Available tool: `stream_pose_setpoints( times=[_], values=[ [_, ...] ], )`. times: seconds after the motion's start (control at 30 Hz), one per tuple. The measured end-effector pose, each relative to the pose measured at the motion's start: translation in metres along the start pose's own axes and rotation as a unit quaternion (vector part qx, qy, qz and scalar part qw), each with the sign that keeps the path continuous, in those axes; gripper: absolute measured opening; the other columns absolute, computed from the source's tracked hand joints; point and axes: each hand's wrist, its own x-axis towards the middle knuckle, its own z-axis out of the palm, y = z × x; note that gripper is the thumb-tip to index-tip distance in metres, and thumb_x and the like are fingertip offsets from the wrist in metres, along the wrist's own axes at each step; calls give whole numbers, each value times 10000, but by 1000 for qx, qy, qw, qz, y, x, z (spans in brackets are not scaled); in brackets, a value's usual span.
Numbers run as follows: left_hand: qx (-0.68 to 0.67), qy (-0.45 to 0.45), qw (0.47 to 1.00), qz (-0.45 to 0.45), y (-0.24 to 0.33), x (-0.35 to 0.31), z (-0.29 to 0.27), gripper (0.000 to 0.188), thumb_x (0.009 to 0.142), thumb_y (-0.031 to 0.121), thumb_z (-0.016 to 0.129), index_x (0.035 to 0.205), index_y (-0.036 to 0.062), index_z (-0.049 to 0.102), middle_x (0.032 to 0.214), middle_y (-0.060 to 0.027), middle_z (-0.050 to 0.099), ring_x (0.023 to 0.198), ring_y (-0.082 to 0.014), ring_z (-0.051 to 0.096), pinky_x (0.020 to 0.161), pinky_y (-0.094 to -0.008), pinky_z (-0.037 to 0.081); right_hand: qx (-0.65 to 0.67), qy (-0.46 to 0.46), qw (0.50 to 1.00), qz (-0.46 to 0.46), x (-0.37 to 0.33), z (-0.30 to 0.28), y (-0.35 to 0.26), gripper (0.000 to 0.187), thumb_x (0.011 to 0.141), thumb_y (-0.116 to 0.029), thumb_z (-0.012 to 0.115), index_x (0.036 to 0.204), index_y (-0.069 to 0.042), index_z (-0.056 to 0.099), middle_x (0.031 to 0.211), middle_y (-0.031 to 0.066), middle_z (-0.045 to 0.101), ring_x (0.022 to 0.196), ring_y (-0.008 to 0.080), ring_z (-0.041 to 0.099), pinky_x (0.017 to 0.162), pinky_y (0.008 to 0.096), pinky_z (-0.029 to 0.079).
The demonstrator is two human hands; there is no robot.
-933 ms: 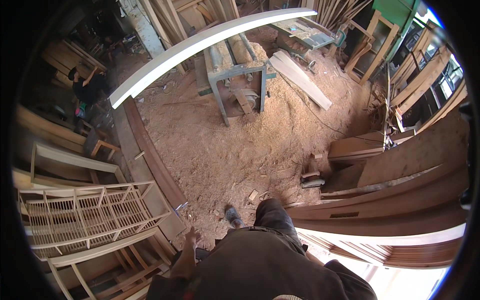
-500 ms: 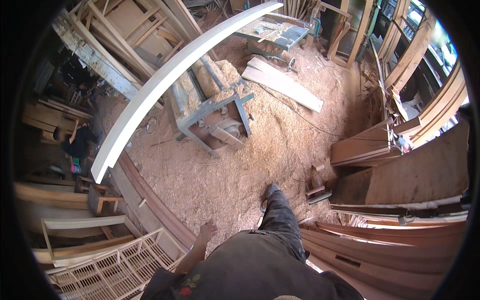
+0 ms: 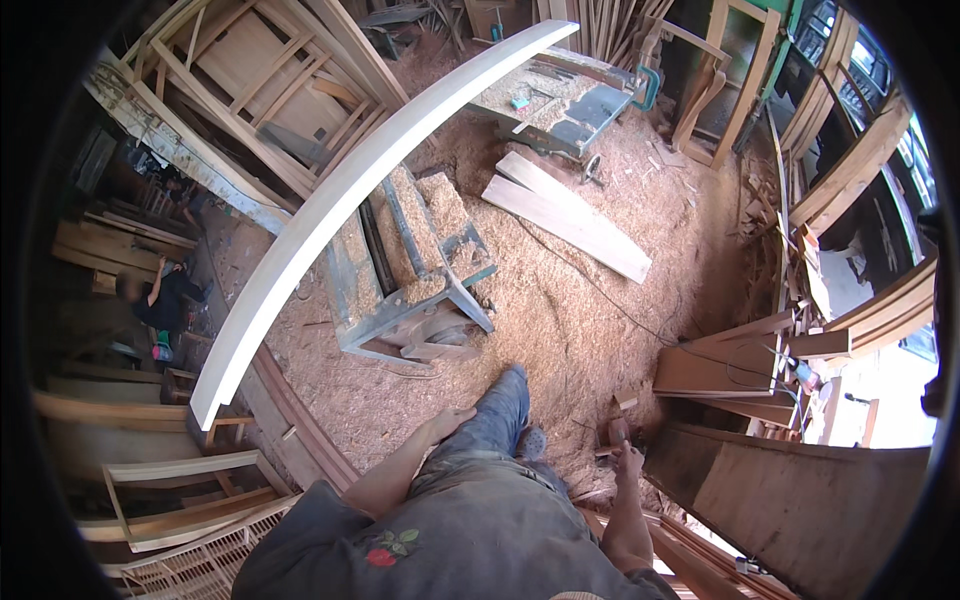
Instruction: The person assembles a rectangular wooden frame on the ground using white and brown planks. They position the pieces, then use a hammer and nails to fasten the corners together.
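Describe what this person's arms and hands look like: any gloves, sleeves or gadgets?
The left hand and right hand are ordinary human ones, with no gloves visible. The forearms are bare, with no cables or watch showing. The left sleeve is short and dark grey, part of a shirt with a red flower and green leaves.

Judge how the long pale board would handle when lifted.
The board is probably stiff, looking like solid timber. Its length may make it awkward to swing. It might tip, since its near end juts past the sawdust-strewn machine.
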Motion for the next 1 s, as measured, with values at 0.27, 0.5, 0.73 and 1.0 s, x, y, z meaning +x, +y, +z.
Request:
stream_pose_setpoints(
  times=[0.27,0.5,0.73,1.0],
  values=[
    [372,30,928,-14,151,163,26,1277,781,772,792,1565,-153,391,1484,-337,601,1400,-427,594,1174,-486,467,-74,-59,994,53,71,75,-61,316,1051,-302,687,1033,8,633,752,92,638,544,197,647,434,339,529],
    [427,-17,890,-160,290,268,19,1457,653,767,886,1613,-152,286,1529,-318,571,1397,-430,601,1144,-479,508,-452,-77,881,-116,122,172,-150,401,976,-382,706,984,16,750,844,214,748,741,373,744,660,490,588],
    [410,8,863,-294,331,314,50,1423,624,633,989,1611,-107,280,1544,-267,557,1413,-382,588,1133,-470,530,-460,-103,878,-80,265,326,-321,518,925,-505,722,982,4,796,890,227,780,901,375,768,848,494,573],
    [345,103,884,-299,363,352,50,1103,764,521,936,1508,-81,388,1413,-297,598,1285,-419,653,1065,-485,565,-562,-178,770,-245,543,506,-415,496,950,-530,724,1014,-43,789,1061,238,774,991,416,745,868,527,574]
  ],
)
